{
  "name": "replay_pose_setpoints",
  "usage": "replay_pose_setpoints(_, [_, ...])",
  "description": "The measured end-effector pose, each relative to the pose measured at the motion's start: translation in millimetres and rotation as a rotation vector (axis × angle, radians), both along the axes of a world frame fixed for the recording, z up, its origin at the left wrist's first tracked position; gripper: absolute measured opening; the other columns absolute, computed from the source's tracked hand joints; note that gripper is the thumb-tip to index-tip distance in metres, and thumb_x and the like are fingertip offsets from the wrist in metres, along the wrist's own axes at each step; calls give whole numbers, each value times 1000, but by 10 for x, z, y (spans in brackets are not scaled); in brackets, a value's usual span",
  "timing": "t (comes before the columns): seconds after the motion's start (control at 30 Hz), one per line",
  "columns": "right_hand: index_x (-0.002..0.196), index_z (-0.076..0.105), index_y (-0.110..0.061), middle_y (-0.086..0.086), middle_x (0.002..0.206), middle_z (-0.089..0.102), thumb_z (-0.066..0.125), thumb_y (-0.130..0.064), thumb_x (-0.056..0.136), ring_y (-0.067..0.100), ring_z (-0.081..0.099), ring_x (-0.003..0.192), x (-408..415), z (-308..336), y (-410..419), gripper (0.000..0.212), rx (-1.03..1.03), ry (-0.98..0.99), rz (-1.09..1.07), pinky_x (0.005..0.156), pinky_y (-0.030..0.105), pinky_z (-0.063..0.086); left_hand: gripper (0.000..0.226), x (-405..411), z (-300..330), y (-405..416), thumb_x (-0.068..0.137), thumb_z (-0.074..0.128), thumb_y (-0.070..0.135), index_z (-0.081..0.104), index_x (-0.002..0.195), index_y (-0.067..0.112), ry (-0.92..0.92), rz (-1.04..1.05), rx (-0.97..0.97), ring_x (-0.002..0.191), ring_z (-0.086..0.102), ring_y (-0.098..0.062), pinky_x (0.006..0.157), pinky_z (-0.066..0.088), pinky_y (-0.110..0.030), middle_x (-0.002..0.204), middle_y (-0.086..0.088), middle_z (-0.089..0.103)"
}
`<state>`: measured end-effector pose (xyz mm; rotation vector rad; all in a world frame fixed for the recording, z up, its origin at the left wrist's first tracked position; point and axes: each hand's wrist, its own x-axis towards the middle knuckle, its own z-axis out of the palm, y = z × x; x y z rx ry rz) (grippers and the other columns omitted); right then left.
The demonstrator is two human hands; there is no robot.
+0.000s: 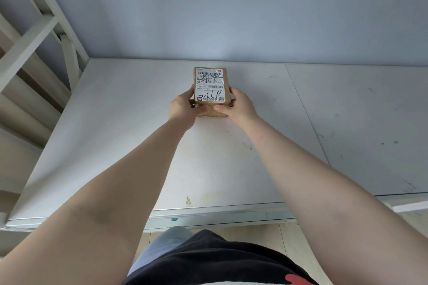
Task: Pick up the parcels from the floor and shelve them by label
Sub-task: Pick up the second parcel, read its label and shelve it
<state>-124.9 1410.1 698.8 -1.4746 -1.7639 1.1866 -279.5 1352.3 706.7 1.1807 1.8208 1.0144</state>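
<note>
One small brown cardboard parcel (pixel 210 90) with a white label is gripped by both hands (pixel 183 108) (pixel 238 105) at centre frame, over the white shelf board (pixel 115 145); release is pending, and no other parcels are seen.

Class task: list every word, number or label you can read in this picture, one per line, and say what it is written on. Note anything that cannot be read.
"818", handwritten, possibly with a faint mark before it: on the white label of the parcel.
"101-13", small print, uncertain: same label.
Handwritten characters over the barcode: not readable.
Remaining small print and barcodes: too small to read.
Shelf, wall: no text.
</note>
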Motion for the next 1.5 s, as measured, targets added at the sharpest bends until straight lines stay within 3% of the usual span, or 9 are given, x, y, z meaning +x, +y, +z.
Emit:
replay_pose_setpoints(0.5, [140,48,-23,6,120,70,80,-23,73,24,69,99,18,-38,24,75,68,-14,16,92,45,54,66,10,12,8,83,76,22,51,143,35,22,5,27,91,58,-13,54,40,-16,101,5,66])
replay_pose_setpoints(0.8, [139,50,-20,4,121,70,79,-19,76,20,67,94,10,-29,10,70,109,-2,20,92,34,53,64,3,19,27,84,75,21,53,142,35,21,0,25,80,55,-7,52,40,-17,98,4,65])
replay_pose_setpoints(0.9, [139,50,-21,4,121,70,79,-20,76,21,68,97,18,-25,27,70,96,-8,27,94,37,53,66,25,17,23,83,76,20,51,143,35,17,10,39,89,56,-10,54,41,-15,101,8,65])
replay_pose_setpoints(1.07, [138,51,-23,1,120,70,78,-22,73,23,67,105,23,-23,80,70,83,-28,64,98,44,51,67,70,8,12,83,76,21,50,142,38,4,40,47,88,58,-9,53,40,-15,99,8,66])
replay_pose_setpoints(1.27, [140,49,-24,-1,121,69,77,-24,74,22,67,105,26,-24,81,72,86,-28,74,98,42,51,70,61,-17,17,82,76,23,48,144,38,16,45,53,90,58,-9,56,42,-16,101,8,66])
replay_pose_setpoints(1.37, [141,49,-22,-1,122,69,77,-20,76,21,67,105,16,-16,66,71,95,-25,67,97,39,51,69,43,-18,30,83,76,22,48,145,36,49,23,57,87,57,-8,60,42,-17,101,8,66])
replay_pose_setpoints(1.5, [138,51,-21,0,118,71,77,-19,77,21,68,100,7,0,44,66,119,-21,58,94,37,52,68,5,4,55,84,76,22,48,144,37,66,12,38,76,54,0,54,38,-12,93,10,61])
